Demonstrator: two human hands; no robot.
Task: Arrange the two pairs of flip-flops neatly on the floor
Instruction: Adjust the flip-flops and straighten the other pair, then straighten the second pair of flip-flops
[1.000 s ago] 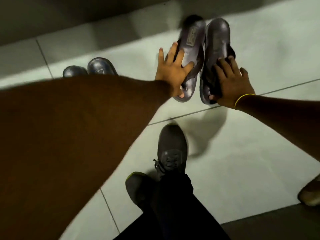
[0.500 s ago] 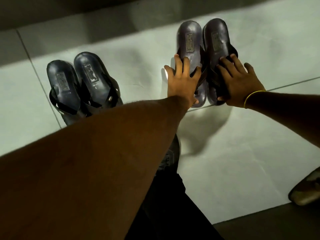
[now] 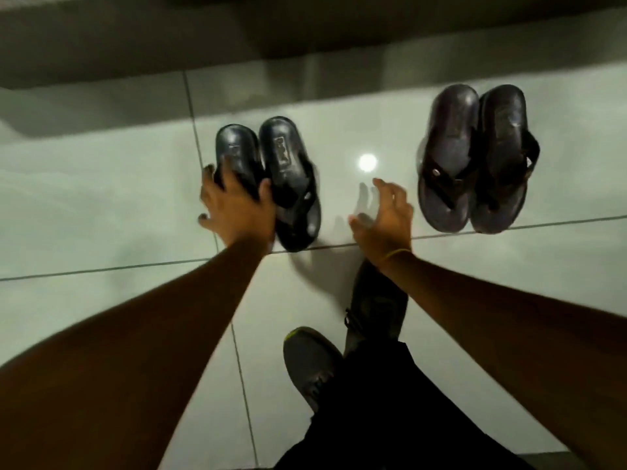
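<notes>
The left hand lies spread on the left pair of flip-flops. The right hand hovers open, empty — between that pair and the right pair.

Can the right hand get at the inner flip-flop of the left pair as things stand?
Probably yes. The right hand hovers open over bare floor between the pairs, with nothing between it and the inner flip-flop. The left hand rests on the outer flip-flop only.
</notes>
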